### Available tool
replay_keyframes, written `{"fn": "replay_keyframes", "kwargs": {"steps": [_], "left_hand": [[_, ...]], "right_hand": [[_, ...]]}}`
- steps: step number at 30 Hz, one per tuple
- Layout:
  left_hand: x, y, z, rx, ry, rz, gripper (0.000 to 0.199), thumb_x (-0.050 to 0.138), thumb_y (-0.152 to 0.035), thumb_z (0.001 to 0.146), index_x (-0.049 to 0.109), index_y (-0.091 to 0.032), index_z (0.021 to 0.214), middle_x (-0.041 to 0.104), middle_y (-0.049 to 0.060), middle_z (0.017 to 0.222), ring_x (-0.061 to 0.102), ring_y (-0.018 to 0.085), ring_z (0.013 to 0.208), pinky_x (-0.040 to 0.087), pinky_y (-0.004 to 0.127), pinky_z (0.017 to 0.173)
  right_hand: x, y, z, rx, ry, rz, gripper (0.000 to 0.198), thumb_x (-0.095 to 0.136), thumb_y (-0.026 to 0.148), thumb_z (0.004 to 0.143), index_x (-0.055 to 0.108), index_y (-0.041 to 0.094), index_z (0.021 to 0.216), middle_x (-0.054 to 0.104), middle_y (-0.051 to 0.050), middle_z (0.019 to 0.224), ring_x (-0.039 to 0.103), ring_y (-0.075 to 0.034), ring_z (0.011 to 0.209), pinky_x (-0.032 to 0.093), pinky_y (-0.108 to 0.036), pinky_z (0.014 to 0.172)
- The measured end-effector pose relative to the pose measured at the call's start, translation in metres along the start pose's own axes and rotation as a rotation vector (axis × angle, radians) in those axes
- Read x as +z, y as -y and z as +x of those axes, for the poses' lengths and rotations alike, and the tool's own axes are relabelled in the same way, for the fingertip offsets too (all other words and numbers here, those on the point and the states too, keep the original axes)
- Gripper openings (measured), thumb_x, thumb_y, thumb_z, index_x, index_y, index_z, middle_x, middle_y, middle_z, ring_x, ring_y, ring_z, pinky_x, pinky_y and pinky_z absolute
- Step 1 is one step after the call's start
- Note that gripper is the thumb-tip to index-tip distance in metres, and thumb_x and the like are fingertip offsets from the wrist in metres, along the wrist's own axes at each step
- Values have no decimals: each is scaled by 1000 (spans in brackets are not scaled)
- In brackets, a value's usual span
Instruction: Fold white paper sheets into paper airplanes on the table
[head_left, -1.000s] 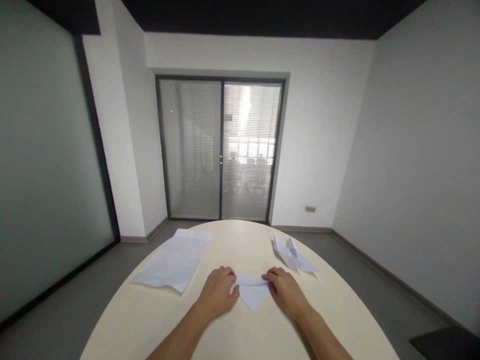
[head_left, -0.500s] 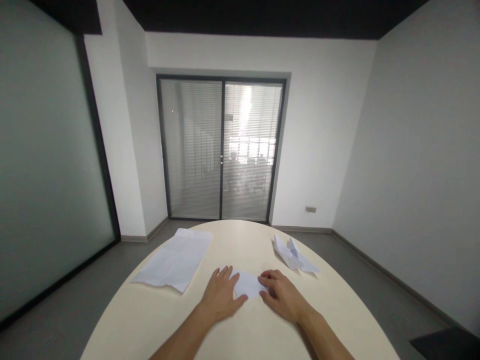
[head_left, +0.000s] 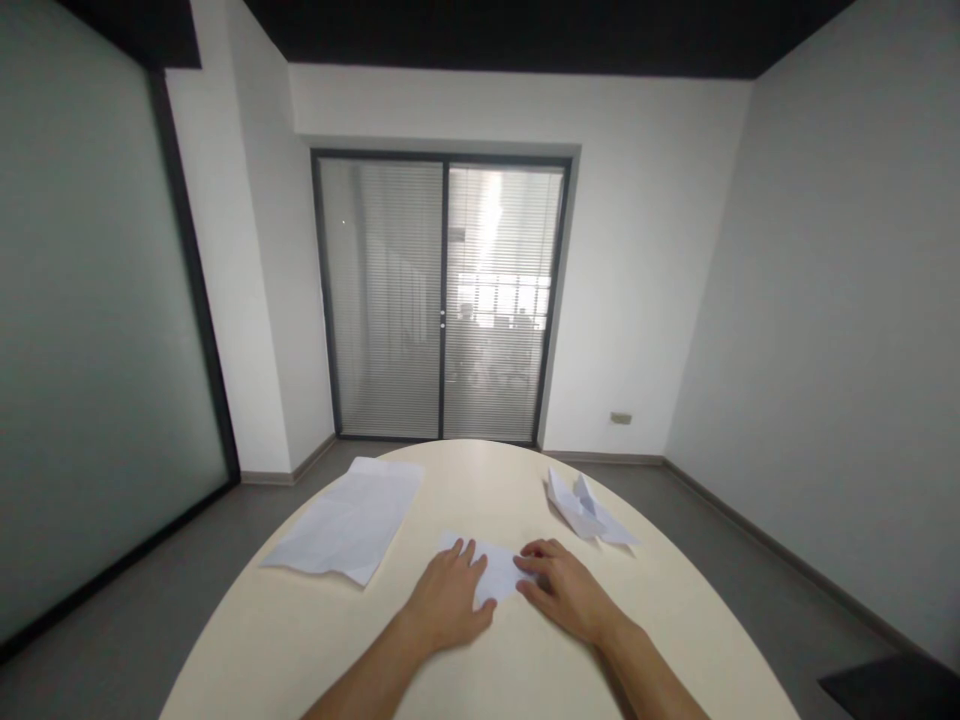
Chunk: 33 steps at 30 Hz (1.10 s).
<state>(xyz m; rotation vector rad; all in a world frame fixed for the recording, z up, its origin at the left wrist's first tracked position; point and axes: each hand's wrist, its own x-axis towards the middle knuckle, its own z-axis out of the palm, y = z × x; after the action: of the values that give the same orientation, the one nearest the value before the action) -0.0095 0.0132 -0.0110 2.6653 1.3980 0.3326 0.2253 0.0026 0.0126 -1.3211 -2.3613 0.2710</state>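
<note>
Two hands press flat on a small folded paper lying at the near middle of the round table. The left hand lies palm down with fingers spread over the paper's left part, gripping nothing. The right hand rests loosely curled on its right edge, at 3 o'clock. A flat sheet lies at 10 o'clock, a folded paper plane at 2 o'clock.
</note>
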Motion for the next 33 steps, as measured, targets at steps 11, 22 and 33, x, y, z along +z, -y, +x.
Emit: {"fn": "replay_keyframes", "kwargs": {"steps": [11,22,33], "left_hand": [[1,-11,4,69,-41,8,37,46,-32,91,62,-18,120,57,14,136,52,29,126,42,45,105],[4,-9,3,33,-8,-66,52,44,-29,91,46,-17,141,48,12,147,42,29,136,37,44,112],[17,0,6,64,-72,-73,51,45,-28,89,47,-17,140,48,9,147,42,25,136,31,37,117]], "right_hand": [[4,-1,2,33,-35,53,31,57,36,88,73,23,111,68,-10,114,58,-26,106,44,-37,94],[31,-22,14,267,-228,140,38,45,43,92,73,18,99,73,-10,99,62,-25,96,45,-36,88],[44,-46,19,300,-296,509,38,57,44,82,71,17,103,73,-10,101,65,-24,87,49,-37,81]]}}
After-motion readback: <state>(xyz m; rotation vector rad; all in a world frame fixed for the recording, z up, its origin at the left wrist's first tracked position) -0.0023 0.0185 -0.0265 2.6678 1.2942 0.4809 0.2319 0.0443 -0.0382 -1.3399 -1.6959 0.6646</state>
